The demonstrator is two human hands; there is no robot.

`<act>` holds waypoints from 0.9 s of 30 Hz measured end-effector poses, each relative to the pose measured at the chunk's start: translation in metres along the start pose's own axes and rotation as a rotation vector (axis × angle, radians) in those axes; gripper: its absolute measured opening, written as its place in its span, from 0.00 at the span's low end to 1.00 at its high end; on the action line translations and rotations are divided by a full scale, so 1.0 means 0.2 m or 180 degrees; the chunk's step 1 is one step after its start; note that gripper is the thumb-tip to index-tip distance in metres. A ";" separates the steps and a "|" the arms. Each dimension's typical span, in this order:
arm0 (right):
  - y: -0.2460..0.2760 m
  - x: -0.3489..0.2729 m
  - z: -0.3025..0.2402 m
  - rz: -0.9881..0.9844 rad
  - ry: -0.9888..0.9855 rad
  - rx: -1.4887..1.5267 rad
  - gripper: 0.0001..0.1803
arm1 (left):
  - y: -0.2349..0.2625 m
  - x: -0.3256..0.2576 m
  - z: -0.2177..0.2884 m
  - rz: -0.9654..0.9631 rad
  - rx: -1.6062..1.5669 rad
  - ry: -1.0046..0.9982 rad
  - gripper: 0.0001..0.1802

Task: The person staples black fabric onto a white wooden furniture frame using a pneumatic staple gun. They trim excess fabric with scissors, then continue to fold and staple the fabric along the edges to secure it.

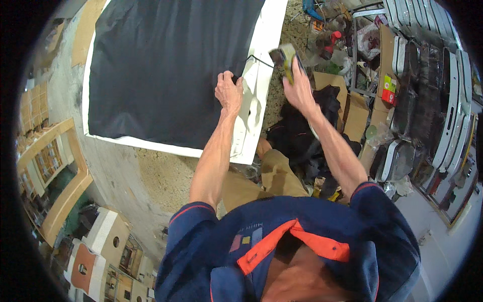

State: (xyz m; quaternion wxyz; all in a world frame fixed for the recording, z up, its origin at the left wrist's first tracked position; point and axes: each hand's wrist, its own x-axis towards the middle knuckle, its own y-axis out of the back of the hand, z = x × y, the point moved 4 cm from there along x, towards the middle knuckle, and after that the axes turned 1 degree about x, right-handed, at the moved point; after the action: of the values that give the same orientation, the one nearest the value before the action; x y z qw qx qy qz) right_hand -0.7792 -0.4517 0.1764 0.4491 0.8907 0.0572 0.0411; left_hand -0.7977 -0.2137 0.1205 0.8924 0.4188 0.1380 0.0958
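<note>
Left hand (229, 92): clenched on black fabric (166, 65) at white panel (261, 85) edge.
Right hand (298, 88): grasping yellow-green tool (285, 59), just beside panel.

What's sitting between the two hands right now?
In the head view, the white edge of the panel and a thin black strap lie between the left hand on the black fabric and the right hand holding a yellow-green tool.
</note>
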 end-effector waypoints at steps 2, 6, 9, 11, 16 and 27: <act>-0.08 0.30 0.09 0.0040 -0.0096 -0.0086 0.44 | 0.01 0.01 0.01 0.0137 -0.0056 -0.0125 0.15; -0.30 0.79 0.20 -0.0068 -0.0513 -0.0338 0.46 | 0.02 0.04 -0.01 0.0426 -0.0178 -0.0222 0.09; -0.43 0.97 0.22 0.0482 -0.0363 -0.0547 0.43 | 0.03 0.05 -0.02 0.0663 -0.0142 -0.0373 0.06; -0.49 1.00 0.23 0.0694 -0.0374 -0.0695 0.35 | 0.05 0.05 -0.02 0.0828 -0.0055 -0.0492 0.05; -0.52 0.97 0.17 0.0526 -0.0368 -0.0421 0.36 | 0.07 0.04 -0.03 0.1097 0.0081 -0.0555 0.08; -0.36 0.71 -0.22 -0.0516 0.1728 0.0021 0.16 | -0.07 0.00 -0.03 0.0728 -0.0205 -0.0945 0.06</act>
State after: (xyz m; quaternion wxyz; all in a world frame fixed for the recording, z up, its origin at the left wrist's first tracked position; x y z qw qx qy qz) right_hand -0.6483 -0.3549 0.1470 0.4163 0.8410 0.2466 0.2420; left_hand -0.7994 -0.2177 0.1067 0.8992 0.4125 -0.0468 0.1381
